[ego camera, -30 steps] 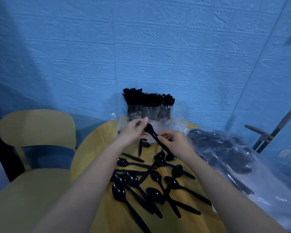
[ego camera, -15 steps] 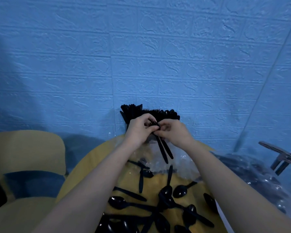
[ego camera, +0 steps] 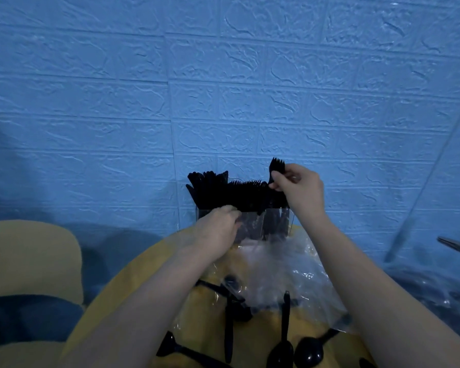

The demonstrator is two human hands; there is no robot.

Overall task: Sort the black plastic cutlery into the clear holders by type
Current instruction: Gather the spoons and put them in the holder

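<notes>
The right hand is pinching a fork above the holders at the desk's far edge; the left hand, fingers curled, is steadying them. Next, lowering it among the forks.

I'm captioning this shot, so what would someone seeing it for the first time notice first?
The right hand lifting a black fork above the packed clear holders against the blue wall. The left hand touches the holders' front, and loose spoons lie nearer on the yellow table.
</notes>
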